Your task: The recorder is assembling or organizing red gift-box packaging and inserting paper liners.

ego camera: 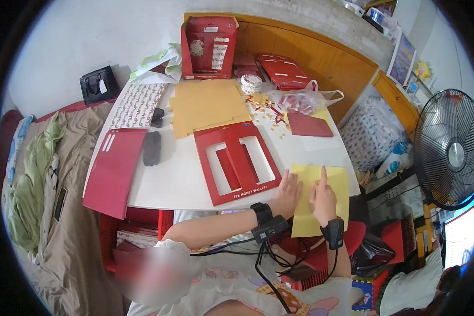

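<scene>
A yellow sheet [341,197] lies at the table's front right and hangs past the edge. My left hand [285,197] rests at its left side, fingers extended, with nothing visible in its grasp. Over the sheet is my right hand [324,201], index finger stretched out and the other fingers partly curled; no held item shows. Just left of my left hand lies a flat red printed card box [231,132] with two rectangular window openings. Black bands with small devices and cables sit on both wrists.
Beyond the box are brown card sheets [209,102]. A dark red card piece [310,124], a clear plastic bag [302,100] and small scraps lie to the right. At left are patterned sheets [136,106] and red folders [114,173]. A fan [456,154] stands beside the table.
</scene>
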A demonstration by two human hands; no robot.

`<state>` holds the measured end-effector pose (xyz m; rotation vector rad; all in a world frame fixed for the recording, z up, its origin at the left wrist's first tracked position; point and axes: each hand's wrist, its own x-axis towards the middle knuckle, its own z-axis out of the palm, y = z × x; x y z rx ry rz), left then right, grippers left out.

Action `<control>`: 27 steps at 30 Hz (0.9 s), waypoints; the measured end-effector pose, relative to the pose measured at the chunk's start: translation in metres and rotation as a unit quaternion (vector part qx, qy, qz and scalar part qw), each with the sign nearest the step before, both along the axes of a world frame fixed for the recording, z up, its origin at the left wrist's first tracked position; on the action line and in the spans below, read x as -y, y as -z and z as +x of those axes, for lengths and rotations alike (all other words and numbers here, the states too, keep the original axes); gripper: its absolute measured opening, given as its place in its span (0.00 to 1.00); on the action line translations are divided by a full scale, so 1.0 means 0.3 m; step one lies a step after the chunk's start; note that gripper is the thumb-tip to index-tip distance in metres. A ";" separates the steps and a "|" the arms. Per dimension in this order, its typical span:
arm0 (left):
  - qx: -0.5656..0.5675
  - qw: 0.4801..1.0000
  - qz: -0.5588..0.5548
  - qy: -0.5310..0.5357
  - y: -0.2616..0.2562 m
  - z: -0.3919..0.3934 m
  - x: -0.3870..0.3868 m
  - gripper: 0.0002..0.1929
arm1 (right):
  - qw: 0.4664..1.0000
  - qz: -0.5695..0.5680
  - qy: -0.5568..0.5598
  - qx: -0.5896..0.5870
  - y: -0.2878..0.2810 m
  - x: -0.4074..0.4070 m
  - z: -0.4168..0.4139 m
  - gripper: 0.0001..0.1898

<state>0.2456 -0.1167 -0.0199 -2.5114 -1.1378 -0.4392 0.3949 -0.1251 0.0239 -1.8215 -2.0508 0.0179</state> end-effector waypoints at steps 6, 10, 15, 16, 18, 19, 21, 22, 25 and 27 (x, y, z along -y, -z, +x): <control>-0.031 0.999 -0.023 -0.002 -0.071 -0.092 0.003 0.43 | 0.997 -0.023 -0.050 -0.047 0.060 -0.071 0.036 0.37; 0.009 0.998 -0.054 -0.022 -0.104 -0.188 0.032 0.43 | 0.999 -0.028 -0.031 -0.034 0.125 -0.164 0.079 0.39; -0.015 0.992 -0.084 -0.089 -0.128 -0.311 0.076 0.40 | 0.997 -0.034 -0.068 -0.024 0.120 -0.255 0.127 0.40; -0.021 0.994 -0.054 -0.090 -0.122 -0.327 0.081 0.39 | 0.997 -0.033 -0.067 -0.024 0.121 -0.270 0.139 0.40; -0.015 0.996 0.023 -0.082 -0.115 -0.359 0.085 0.34 | 0.992 -0.010 -0.106 -0.060 0.131 -0.298 0.150 0.40; -0.016 0.996 0.022 -0.082 -0.116 -0.377 0.093 0.34 | 0.992 -0.011 -0.107 -0.061 0.135 -0.304 0.148 0.40; 0.009 0.996 -0.001 -0.090 -0.128 -0.415 0.119 0.33 | 0.993 0.045 -0.107 -0.028 0.130 -0.302 0.131 0.41; 0.031 0.996 0.000 -0.082 -0.140 -0.436 0.129 0.32 | 0.993 0.044 -0.107 -0.028 0.119 -0.293 0.122 0.41; 0.052 0.995 -0.016 -0.086 -0.141 -0.509 0.157 0.31 | 0.993 0.076 -0.086 -0.019 0.056 -0.242 0.061 0.40; 0.053 0.996 -0.015 -0.073 -0.120 -0.556 0.150 0.28 | 0.976 0.122 -0.179 -0.029 0.008 -0.194 -0.014 0.39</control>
